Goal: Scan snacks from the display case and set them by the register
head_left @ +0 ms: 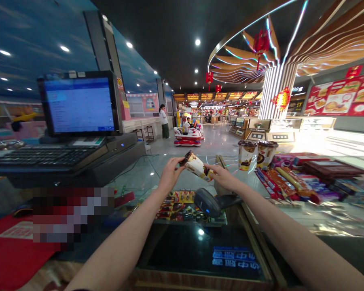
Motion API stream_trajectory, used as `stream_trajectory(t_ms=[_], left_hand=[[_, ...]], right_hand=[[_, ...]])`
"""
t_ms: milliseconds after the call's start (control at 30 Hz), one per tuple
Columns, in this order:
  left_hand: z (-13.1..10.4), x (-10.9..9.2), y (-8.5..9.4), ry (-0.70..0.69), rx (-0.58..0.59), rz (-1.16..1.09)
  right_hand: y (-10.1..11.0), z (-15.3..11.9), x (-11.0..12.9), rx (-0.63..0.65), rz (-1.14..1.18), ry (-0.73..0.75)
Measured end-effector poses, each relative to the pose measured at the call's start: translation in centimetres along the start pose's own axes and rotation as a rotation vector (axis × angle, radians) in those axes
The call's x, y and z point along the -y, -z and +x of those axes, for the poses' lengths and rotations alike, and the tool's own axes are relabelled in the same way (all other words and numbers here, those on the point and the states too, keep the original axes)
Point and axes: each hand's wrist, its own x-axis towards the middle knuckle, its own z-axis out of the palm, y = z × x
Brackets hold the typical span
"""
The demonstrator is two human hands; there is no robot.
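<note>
A white and brown cup with a dark lid (196,166) is tilted on its side above the glass counter. My left hand (170,173) grips its lid end, and my right hand (221,176) grips its base end. Just below them a black handheld scanner (206,202) lies on the counter. Two similar cups, a left one (247,155) and a right one (265,154), stand upright to the right of my right hand.
Wrapped snack bars (286,184) and boxes lie on the glass at the right. A monitor (80,106) and a keyboard (45,157) occupy the left. Red cloth (15,250) covers the lower left. A person (164,121) stands beyond the counter.
</note>
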Motion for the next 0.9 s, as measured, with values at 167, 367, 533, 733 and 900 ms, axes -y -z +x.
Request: stream_trajectory(t_ms=[167, 367, 533, 733, 900], left_hand=[[0.4, -0.1, -0.2, -0.041, -0.074, 0.074], [0.7, -0.2, -0.4, 0.066, -0.140, 0.020], [0.9, -0.6, -0.4, 0.087, -0.131, -0.067], [1.1, -1.9, -0.2, -0.084, -0.108, -0.039], [1.0, -2.8, -0.6, -0.129, -0.048, -0.092]], right_hand=[[-0.1, 0.2, -0.2, 0.030, 0.094, -0.024], [-0.6, 0.5, 0.9, 0.068, 0.266, -0.082], [-0.4, 0.1, 2.3, 0.111, 0.346, -0.118], [0.8, 0.4, 3.5, 0.001, 0.465, -0.102], [1.8, 0.5, 4.1, -0.067, 0.510, -0.096]])
